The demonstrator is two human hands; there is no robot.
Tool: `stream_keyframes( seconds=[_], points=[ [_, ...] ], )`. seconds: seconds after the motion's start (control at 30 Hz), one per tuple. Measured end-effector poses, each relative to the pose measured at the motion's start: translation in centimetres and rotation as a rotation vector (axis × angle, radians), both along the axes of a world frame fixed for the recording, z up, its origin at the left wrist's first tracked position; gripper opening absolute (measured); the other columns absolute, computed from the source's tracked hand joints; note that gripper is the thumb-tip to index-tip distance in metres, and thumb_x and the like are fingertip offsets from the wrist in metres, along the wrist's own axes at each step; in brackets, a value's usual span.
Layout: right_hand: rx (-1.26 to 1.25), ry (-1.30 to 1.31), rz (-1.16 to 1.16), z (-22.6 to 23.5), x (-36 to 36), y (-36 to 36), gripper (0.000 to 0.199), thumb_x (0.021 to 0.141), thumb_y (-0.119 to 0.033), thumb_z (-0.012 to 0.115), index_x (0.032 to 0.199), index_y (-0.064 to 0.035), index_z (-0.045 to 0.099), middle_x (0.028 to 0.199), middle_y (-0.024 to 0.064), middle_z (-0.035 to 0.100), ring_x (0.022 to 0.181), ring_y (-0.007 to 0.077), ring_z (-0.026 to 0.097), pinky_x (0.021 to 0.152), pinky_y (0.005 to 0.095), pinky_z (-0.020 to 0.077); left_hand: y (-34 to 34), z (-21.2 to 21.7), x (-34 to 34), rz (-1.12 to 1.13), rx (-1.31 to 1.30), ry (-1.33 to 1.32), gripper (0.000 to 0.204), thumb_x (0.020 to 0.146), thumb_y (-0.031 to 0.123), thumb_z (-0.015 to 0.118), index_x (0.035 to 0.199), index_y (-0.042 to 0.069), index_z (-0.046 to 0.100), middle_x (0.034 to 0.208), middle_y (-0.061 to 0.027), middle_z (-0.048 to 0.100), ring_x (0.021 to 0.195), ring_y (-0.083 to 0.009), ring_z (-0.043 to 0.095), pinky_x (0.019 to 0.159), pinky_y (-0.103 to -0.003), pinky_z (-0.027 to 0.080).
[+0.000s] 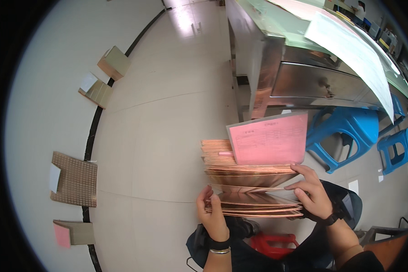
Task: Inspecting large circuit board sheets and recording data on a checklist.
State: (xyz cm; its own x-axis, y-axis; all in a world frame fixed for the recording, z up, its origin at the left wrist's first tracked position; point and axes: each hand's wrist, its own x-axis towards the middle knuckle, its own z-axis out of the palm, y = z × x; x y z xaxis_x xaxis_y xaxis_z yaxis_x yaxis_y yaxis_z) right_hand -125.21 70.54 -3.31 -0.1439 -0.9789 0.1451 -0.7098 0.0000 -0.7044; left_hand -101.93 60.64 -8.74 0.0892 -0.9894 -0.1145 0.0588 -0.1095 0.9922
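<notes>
I had copper-coloured sheets (254, 181) between my left hand (213, 219) and right hand (313, 192).
The hands were apart at opposite ends, the right's fingers parted against the edges; whether the left pinched any, I couldn't tell. Just beyond them was a pink paper (269, 139); a blue stool (356, 127) stood past my right.

Worn items: on the left hand's (214, 221) wrist, a black band (219, 245) above a slim, shiny metallic bangle (220, 251); at the right hand's (316, 199) wrist, a black strap (333, 219); right arm, black sleeve (366, 262); legs, dark trousers (315, 247).
</notes>
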Motion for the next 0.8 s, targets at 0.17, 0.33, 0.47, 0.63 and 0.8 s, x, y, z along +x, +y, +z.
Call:
stream_keyframes(
  seconds=[0.17, 0.33, 0.47, 0.63, 0.8],
  points=[
    [0.036, -0.024, 0.037, 0.9, -0.3, 0.2, 0.021, 0.083, -0.016, 0.057, 0.099, -0.0106, 0.069, 0.125, 0.0136, 0.05, 0.109, 0.0298, 0.046, 0.097, 0.0398, 0.0333, 0.0, -0.6, -0.5, 0.054, -0.068, 0.019, 0.036, 0.09, 0.016, 0.055, 0.121, -0.001, 0.046, 0.119, -0.0115, 0.051, 0.111, -0.021, 0.046, 0.094, -0.033, 0.035],
    [0.193, -0.192, 0.008, 2.1, -0.3, -0.9, 0.023, 0.083, -0.015, 0.057, 0.104, -0.009, 0.066, 0.095, 0.0111, 0.064, 0.09, 0.0234, 0.056, 0.081, 0.0328, 0.043, -0.5, -0.4, -0.3, 0.018, -0.048, 0.071, 0.034, 0.09, 0.015, 0.056, 0.118, -0.001, 0.047, 0.115, -0.0095, 0.053, 0.105, -0.0179, 0.048, 0.091, -0.03, 0.038],
    [0.181, -0.243, 0.102, 0.9, -0.5, -2.0, 0.026, 0.084, -0.019, 0.059, 0.106, -0.0061, 0.064, 0.086, 0.0122, 0.065, 0.074, 0.0227, 0.061, 0.07, 0.0318, 0.048, -0.5, -0.6, -0.2, -0.014, 0.044, 0.105, 0.03, 0.089, 0.014, 0.058, 0.113, 0.0, 0.05, 0.108, -0.0066, 0.056, 0.094, -0.0129, 0.049, 0.086, -0.027, 0.04],
    [0.286, -0.27, 0.232, -0.4, -0.6, -3.5, 0.028, 0.087, -0.024, 0.057, 0.108, -0.0062, 0.063, 0.09, 0.0129, 0.066, 0.083, 0.0247, 0.064, 0.076, 0.0327, 0.0491, -0.6, -0.5, -0.3, 0.0, -0.003, 0.058, 0.026, 0.089, 0.014, 0.058, 0.11, 0.0, 0.053, 0.106, -0.0057, 0.057, 0.09, -0.0115, 0.048, 0.084, -0.027, 0.04],
    [0.305, -0.241, 0.261, -1.2, -1.0, -4.4, 0.031, 0.087, -0.027, 0.057, 0.108, -0.0054, 0.063, 0.093, 0.0132, 0.066, 0.086, 0.0256, 0.064, 0.077, 0.0339, 0.0495, -0.9, -0.3, -0.4, -0.033, -0.01, 0.023, 0.023, 0.091, 0.012, 0.054, 0.11, -0.001, 0.051, 0.115, -0.0116, 0.056, 0.1, -0.0148, 0.052, 0.09, -0.028, 0.039]
  ],
)
